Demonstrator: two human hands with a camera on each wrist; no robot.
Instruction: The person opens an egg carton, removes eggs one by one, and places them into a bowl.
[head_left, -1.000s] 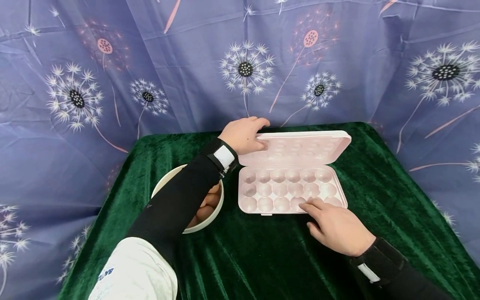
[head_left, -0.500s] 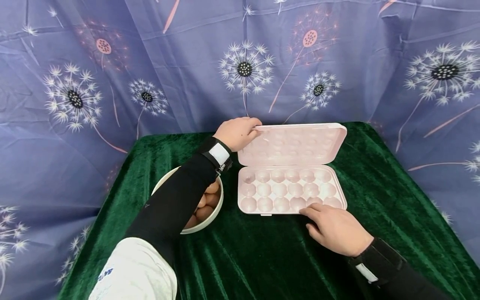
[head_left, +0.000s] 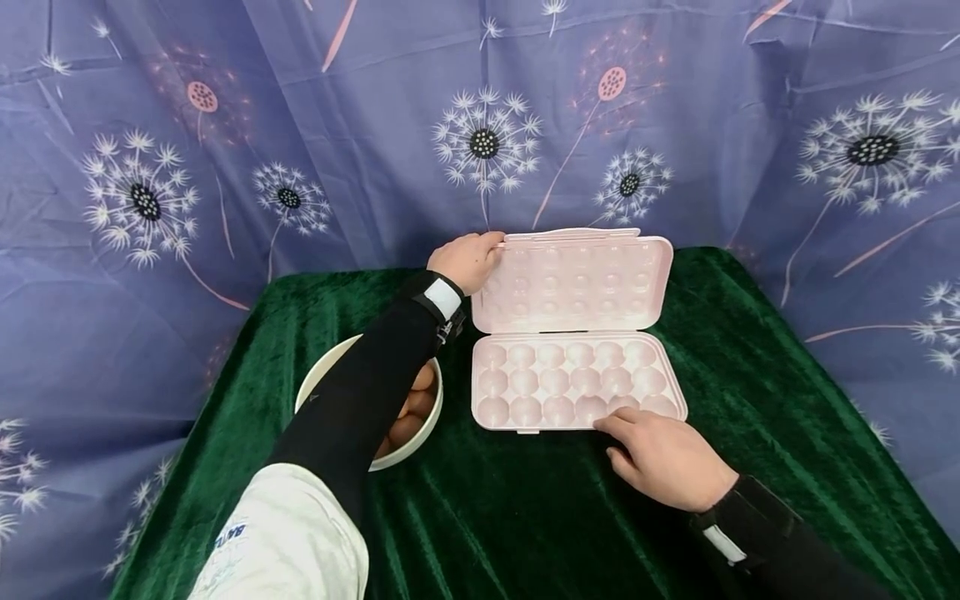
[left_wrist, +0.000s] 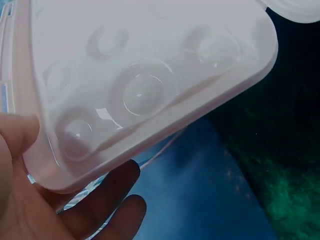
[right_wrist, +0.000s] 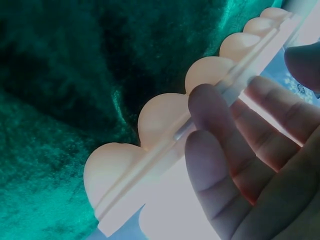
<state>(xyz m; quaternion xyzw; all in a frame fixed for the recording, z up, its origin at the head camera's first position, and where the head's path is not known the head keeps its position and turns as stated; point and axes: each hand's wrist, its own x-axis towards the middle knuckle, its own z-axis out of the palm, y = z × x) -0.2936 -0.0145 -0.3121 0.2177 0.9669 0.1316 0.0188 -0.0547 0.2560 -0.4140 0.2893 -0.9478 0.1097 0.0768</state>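
A pale pink egg storage box stands open on the table. Its lid is raised and leans back, while the base lies flat with rows of round hollows. At the lid's upper left corner my left hand grips it. In the left wrist view the thumb lies on the inner face of the lid, with fingers behind the edge. My right hand rests at the base's front edge, right of the middle. Its loosely extended fingers touch that edge in the right wrist view.
A cream bowl of brown eggs stands left of the box, partly hidden under my left forearm. Dark green velvet covers the table. A purple dandelion-print curtain hangs close behind its back edge.
The lid has swung further up and back with my left hand on its corner, so more of its inner face shows. My right hand stays at the base's front edge.
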